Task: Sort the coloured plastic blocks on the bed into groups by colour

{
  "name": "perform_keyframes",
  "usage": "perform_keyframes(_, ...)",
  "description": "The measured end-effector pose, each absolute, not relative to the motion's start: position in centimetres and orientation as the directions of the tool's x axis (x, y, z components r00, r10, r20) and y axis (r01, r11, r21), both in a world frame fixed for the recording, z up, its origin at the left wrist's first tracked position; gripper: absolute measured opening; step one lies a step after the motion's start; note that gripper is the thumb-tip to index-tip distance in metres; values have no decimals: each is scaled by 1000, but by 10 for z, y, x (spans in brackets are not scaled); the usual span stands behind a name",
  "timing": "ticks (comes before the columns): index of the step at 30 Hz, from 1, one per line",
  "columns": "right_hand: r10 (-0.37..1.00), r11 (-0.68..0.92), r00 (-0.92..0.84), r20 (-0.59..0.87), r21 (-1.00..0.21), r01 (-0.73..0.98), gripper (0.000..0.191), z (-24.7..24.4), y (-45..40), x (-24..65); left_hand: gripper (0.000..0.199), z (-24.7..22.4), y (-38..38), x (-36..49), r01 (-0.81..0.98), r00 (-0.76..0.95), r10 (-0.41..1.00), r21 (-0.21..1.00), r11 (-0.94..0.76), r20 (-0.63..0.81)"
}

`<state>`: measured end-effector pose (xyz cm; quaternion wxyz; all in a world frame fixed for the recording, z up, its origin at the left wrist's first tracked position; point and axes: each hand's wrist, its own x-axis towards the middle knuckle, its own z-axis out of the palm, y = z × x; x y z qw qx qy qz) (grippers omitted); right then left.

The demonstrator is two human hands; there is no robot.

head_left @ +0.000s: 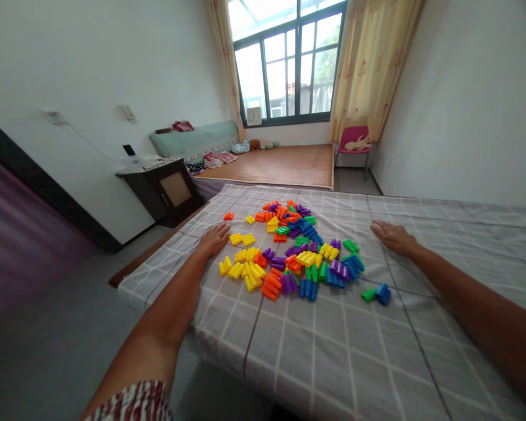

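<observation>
Many small plastic pieces lie scattered over a grey checked cloth (333, 345). Among them are yellow pieces (252, 275), orange pieces (272, 284), purple pieces (289, 284), blue pieces (308, 289) and green pieces (351, 245). My left hand (214, 238) rests flat on the cloth left of the pile, fingers stretched out, nearest to a pair of yellow pieces. On the right, my right hand (392, 235) lies palm down on the cloth, apart from the pieces, holding nothing. A green piece (369, 294) and a blue piece (383, 294) sit together at the pile's near right.
Beyond the cloth stands a low bed (289, 164) with clothes at its left end. A dark cabinet (170, 190) is at the left, and a pink chair (354, 140) stands by the curtain under the window's right side.
</observation>
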<state>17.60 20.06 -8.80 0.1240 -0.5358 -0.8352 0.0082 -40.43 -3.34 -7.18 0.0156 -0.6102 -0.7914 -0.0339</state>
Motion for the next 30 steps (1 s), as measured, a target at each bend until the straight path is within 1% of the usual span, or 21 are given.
perform_keyframes(1, 921, 377, -356, 160, -128, 917, 60, -93, 198, 179, 57, -71, -31, -408, 966, -257, 965, 26, 256, 57)
perform_keyframes(3, 945, 322, -307, 118, -141, 936, 65, -102, 191, 179, 58, -70, -27, -415, 964, -265, 963, 19, 265, 36)
perform_keyframes(7, 927, 360, -344, 152, -100, 927, 67, -109, 187, 170, 61, -70, -20, -428, 960, -281, 960, 23, 280, 10)
perform_keyframes(11, 912, 395, -383, 145, -66, 916, 69, -111, 194, 163, 61, -69, -15, -444, 957, -289, 957, 27, 288, 3)
perform_keyframes(14, 902, 415, -404, 154, -45, 909, 70, -112, 197, 161, 61, -68, -15, -456, 944, -328, 945, 37, 328, -5)
perform_keyframes(15, 898, 420, -410, 159, -40, 906, 70, -111, 197, 161, 60, -68, -16, -459, 933, -357, 934, 44, 356, 12)
perform_keyframes(17, 894, 426, -415, 170, -37, 904, 68, -110, 196, 161, 57, -67, -21, -466, 885, -466, 878, 65, 462, 106)
perform_keyframes(19, 892, 427, -414, 184, -36, 904, 64, -108, 196, 160, 54, -65, -26, -471, 803, -594, 773, 102, 587, 224)
perform_keyframes(21, 891, 423, -409, 195, -35, 906, 62, -107, 197, 159, 50, -63, -30, -476, 741, -664, 688, 141, 656, 291)
perform_keyframes(25, 892, 421, -409, 194, -24, 907, 62, -108, 199, 157, 41, -58, -32, -483, 745, -664, 684, 180, 643, 304)
perform_keyframes(30, 890, 429, -421, 177, -4, 904, 63, -106, 201, 153, 36, -55, -30, -486, 725, -682, 660, 170, 668, 316)
